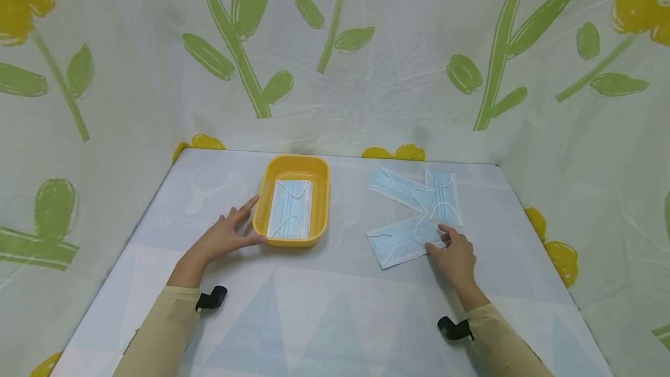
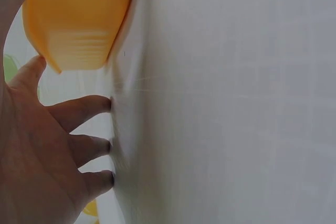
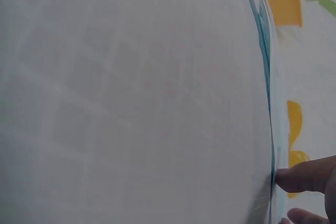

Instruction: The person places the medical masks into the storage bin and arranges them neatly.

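In the head view, a yellow tray (image 1: 322, 191) holds a stack of light blue face masks (image 1: 289, 209). My left hand (image 1: 225, 240) is at the tray's left side, thumb near its front left corner and index finger along the wall, fingers spread. In the left wrist view, the other fingertips (image 2: 94, 145) reach the tabletop. To the right, a loose face mask (image 1: 398, 240) lies flat, and my right hand (image 1: 455, 255) holds its right end between bent thumb and fingers. The right wrist view shows the thumb (image 3: 302, 176) against the mask's edge.
Behind that mask lie two more loose face masks, one slanting (image 1: 400, 185) and one upright (image 1: 445, 199), overlapping. A pale patterned cloth covers the table (image 1: 335, 319). A flower-printed curtain (image 1: 398, 98) stands behind and at both sides.
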{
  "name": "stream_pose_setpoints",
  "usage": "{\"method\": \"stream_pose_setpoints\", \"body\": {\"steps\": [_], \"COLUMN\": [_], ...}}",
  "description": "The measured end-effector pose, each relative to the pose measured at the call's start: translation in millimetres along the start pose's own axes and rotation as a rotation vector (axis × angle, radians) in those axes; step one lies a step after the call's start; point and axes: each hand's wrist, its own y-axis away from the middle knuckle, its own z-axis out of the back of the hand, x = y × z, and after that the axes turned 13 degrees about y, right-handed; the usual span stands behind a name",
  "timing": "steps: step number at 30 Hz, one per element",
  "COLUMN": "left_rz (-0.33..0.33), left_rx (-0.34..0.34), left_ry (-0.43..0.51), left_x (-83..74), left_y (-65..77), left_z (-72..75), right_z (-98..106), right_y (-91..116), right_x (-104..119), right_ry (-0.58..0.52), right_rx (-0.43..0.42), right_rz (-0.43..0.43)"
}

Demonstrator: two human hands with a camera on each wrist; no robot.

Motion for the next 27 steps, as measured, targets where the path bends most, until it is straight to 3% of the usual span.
{"method": "stream_pose_setpoints", "body": {"steps": [13,18,27], "left_rz": [-0.002,0.031,0.036], "left_rx": [-0.006,-0.005,-0.002], "left_ry": [0.005,-0.001,0.003], "left_x": [-0.2,-0.4,-2.8], "left_y": [1.6,0.5,2.2], "left_z": [0.7,-0.8,-1.2], "right_z": [-3.6,-3.3,-2.7], "right_y": [-7.4,-15.3,-16.6], "right_x": [6.5,12.3,28.5], "right_ry": [-0.048,-0.082,-0.215], "right_rx": [-0.015,-0.028,0.047], "right_rz": [0.09,0.104,0.09]}}
